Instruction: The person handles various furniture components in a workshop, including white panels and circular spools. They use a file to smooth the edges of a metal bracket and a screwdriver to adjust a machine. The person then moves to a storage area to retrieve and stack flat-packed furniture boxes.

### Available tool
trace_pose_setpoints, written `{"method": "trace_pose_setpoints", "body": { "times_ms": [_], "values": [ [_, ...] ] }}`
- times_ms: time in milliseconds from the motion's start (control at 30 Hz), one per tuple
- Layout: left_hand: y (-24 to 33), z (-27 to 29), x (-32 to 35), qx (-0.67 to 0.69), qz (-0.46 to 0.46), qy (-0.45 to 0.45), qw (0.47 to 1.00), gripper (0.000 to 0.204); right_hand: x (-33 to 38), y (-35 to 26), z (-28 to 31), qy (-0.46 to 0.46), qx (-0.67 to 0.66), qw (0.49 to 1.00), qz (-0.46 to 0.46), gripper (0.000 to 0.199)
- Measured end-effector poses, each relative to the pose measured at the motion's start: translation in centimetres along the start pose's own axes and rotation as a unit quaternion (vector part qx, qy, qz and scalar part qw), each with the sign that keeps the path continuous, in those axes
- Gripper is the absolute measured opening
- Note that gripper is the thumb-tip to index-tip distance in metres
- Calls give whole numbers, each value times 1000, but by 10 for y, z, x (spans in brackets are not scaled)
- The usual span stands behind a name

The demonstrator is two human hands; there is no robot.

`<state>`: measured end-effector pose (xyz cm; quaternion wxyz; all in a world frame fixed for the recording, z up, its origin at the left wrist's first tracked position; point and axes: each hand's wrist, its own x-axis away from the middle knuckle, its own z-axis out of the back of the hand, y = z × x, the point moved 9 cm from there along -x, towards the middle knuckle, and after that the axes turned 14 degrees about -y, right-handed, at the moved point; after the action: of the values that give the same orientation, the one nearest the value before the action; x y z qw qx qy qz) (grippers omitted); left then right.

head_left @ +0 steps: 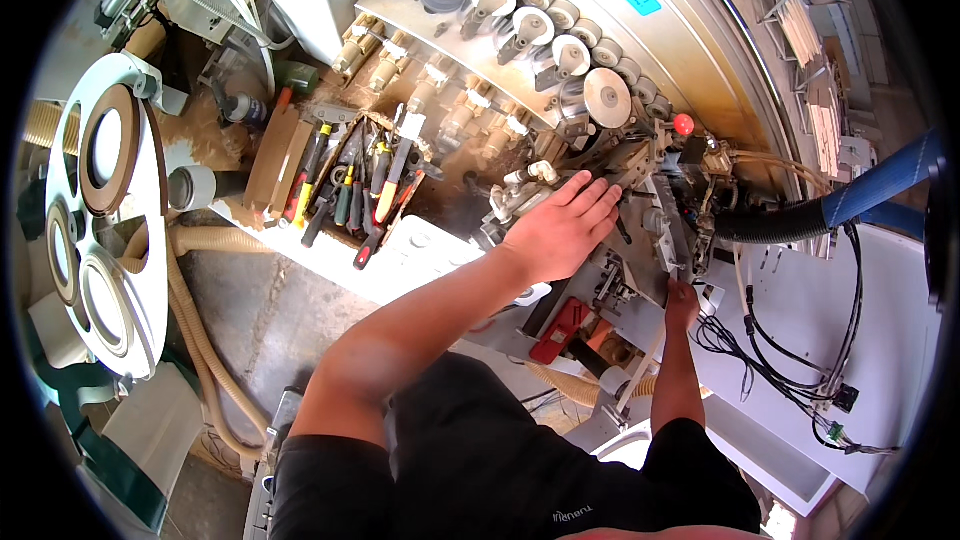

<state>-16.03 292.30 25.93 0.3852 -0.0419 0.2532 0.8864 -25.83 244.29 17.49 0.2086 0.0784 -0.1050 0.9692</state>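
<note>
My left hand [565,228] lies over the metal mechanism of a machine, fingers stretched out and pointing to the right. Its palm faces down, so what lies beneath is hidden. Farther right and nearer to me, my right hand [683,302] is closed at the lower end of an upright metal plate [655,230]. Whatever its fingers grip is too small and covered to make out. Just beyond both hands is a red ball knob [684,124] on the machine. A row of pressure rollers [530,32] runs along the machine toward the upper left.
A box of screwdrivers and other hand tools [365,175] sits left of my left arm. A reel of edge strip [105,150] stands at far left. The blue hose [880,185] comes in from the right, above loose black cables [740,345]. A red case [560,330] lies below the hands.
</note>
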Motion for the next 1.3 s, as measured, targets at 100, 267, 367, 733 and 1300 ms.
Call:
{"method": "trace_pose_setpoints", "body": {
  "times_ms": [100, 267, 367, 733, 1300],
  "values": [
    [2, -3, -1, -11, 1, -17, 1000, 56, 3, -1, 2, 1, 15, 1000, 5, 40],
    [2, -10, -2, -15, 6, -45, 999, 59, -3, 9, -4, -3, 39, 999, -12, 41],
    [15, 11, 0, 8, -26, 20, 999, 50, -6, 25, -8, -8, 94, 996, 1, 37],
    [108, -257, 35, 404, 207, -286, 844, 49, 225, -90, 28, -15, -267, 962, 50, 40],
    [10, -417, 14, 677, 475, -77, 557, 33, 503, -45, -30, -169, -366, 913, -59, 18]
  ]
}}
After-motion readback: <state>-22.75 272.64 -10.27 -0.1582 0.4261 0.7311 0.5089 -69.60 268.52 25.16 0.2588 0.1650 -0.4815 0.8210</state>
